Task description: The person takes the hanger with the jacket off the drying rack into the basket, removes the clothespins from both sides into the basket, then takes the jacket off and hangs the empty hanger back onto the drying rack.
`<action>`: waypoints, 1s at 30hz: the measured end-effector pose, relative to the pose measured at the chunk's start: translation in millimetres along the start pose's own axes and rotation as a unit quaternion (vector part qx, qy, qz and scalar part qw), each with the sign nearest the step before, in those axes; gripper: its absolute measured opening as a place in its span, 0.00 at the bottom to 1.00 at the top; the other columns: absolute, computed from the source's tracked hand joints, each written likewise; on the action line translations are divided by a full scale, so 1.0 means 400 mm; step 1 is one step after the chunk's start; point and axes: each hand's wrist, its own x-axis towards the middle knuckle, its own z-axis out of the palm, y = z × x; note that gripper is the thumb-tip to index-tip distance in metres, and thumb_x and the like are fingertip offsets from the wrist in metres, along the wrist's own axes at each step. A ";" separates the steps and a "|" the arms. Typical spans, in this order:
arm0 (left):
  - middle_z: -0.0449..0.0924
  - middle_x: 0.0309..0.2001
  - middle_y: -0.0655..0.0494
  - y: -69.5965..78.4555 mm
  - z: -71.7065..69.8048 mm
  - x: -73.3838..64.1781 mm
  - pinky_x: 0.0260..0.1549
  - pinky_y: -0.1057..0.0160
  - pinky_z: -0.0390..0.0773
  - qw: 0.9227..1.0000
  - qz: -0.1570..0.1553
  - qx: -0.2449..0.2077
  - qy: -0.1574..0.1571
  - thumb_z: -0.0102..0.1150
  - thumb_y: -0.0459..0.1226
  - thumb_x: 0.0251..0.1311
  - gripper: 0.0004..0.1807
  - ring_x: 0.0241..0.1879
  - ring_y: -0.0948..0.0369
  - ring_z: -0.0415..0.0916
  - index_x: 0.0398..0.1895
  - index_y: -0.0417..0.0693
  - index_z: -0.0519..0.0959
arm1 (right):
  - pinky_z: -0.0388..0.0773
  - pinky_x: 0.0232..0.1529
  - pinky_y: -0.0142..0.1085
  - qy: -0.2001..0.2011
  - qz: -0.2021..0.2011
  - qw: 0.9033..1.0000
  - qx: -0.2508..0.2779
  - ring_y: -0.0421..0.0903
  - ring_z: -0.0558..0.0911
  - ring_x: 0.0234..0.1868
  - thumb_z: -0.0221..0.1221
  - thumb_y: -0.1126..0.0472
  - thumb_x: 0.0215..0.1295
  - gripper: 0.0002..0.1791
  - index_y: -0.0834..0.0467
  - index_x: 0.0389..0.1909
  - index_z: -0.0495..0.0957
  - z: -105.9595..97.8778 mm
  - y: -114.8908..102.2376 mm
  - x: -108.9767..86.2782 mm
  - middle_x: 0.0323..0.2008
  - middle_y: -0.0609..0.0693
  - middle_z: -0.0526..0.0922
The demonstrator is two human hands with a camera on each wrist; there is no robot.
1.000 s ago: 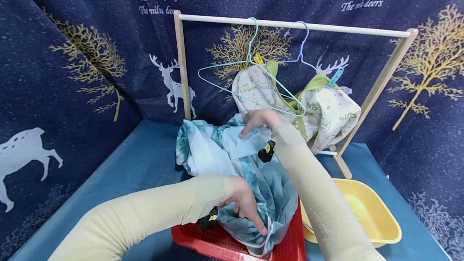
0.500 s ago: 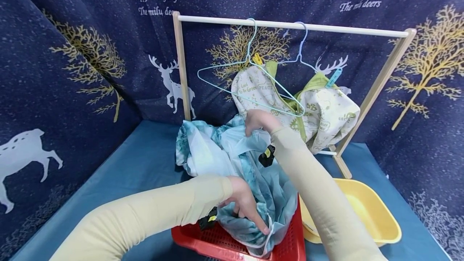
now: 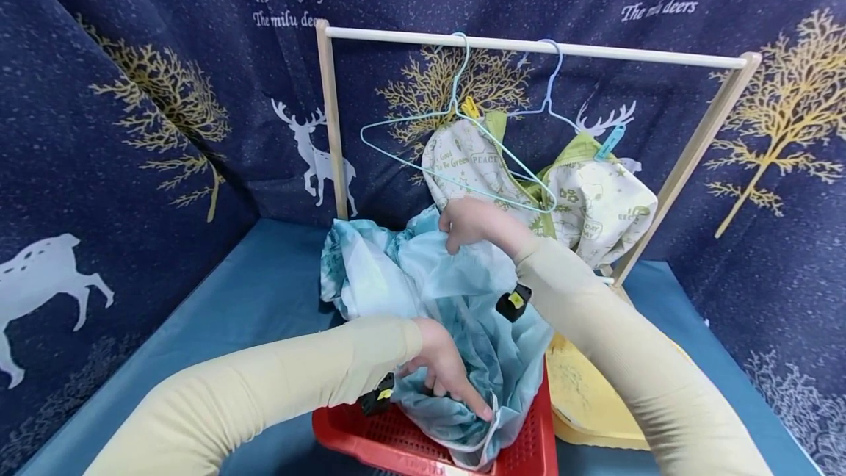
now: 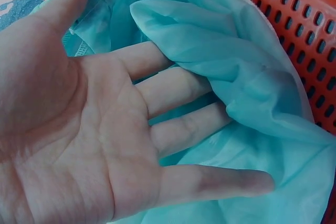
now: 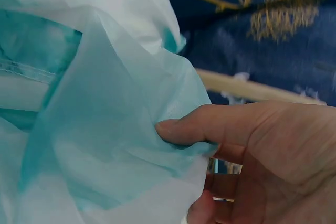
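Observation:
A thin light-blue and white garment lies bunched over a red basket, its far end spread toward the rack. My left hand rests at the near part of it. In the left wrist view the left palm is turned to the camera, fingers extended, several fingertips tucked under a teal fold. At the far part my right hand pinches a piece of the cloth. The right wrist view shows the thumb pressing the pale fabric, with the other fingers behind.
A wooden rack behind carries a bare mint hanger and a blue hanger. A white-and-green printed garment hangs there with a blue clothespin and a yellow one. A yellow basin stands right of the basket.
My right hand's fingers have gone from extended over the cloth to pinching it. The right wrist and forearm have swung right, drawing the pale flap wider. The left hand has barely moved.

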 end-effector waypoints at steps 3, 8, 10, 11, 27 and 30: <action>0.71 0.69 0.60 0.002 0.007 -0.036 0.68 0.37 0.61 1.000 0.006 0.007 -0.003 0.50 0.73 0.55 0.37 0.74 0.56 0.61 0.66 0.73 0.71 | 0.51 0.26 0.32 -0.003 -0.021 1.000 0.004 0.41 0.50 0.21 0.58 0.72 0.45 0.25 0.49 0.15 0.50 0.008 -0.025 -0.028 0.17 0.42 0.47; 0.68 0.71 0.58 0.002 0.029 -0.106 0.67 0.41 0.66 0.998 0.045 0.050 -0.001 0.42 0.68 0.65 0.33 0.74 0.57 0.61 0.71 0.73 0.64 | 0.49 0.26 0.32 -0.012 -0.040 0.999 0.013 0.41 0.47 0.21 0.58 0.74 0.48 0.27 0.50 0.17 0.48 0.039 -0.046 -0.070 0.19 0.43 0.45; 0.69 0.71 0.57 -0.003 0.036 -0.125 0.64 0.43 0.70 0.995 0.066 0.076 0.013 0.40 0.66 0.67 0.32 0.73 0.58 0.63 0.72 0.71 0.63 | 0.48 0.27 0.33 -0.010 -0.047 0.999 0.013 0.41 0.46 0.22 0.58 0.75 0.48 0.28 0.50 0.17 0.47 0.053 -0.051 -0.086 0.19 0.43 0.44; 0.68 0.71 0.58 -0.006 0.038 -0.131 0.62 0.44 0.72 0.993 0.075 0.089 0.021 0.39 0.66 0.68 0.32 0.72 0.58 0.64 0.73 0.71 0.62 | 0.48 0.27 0.33 -0.008 -0.050 0.999 0.015 0.41 0.46 0.22 0.58 0.75 0.48 0.28 0.50 0.18 0.47 0.059 -0.054 -0.094 0.20 0.43 0.44; 0.70 0.66 0.68 -0.076 0.058 -0.179 0.42 0.60 0.82 0.970 0.153 0.157 0.104 0.42 0.61 0.71 0.28 0.61 0.70 0.70 0.68 0.66 0.70 | 0.48 0.24 0.30 -0.012 -0.133 0.991 0.026 0.38 0.49 0.20 0.61 0.73 0.52 0.24 0.49 0.15 0.57 0.161 -0.085 -0.203 0.17 0.40 0.49; 0.76 0.59 0.66 -0.093 0.055 -0.209 0.39 0.62 0.82 0.967 0.167 0.156 0.112 0.44 0.59 0.71 0.26 0.54 0.69 0.75 0.65 0.62 0.74 | 0.48 0.23 0.30 -0.032 -0.124 0.991 0.036 0.38 0.50 0.19 0.61 0.73 0.53 0.24 0.49 0.15 0.58 0.181 -0.082 -0.210 0.16 0.41 0.49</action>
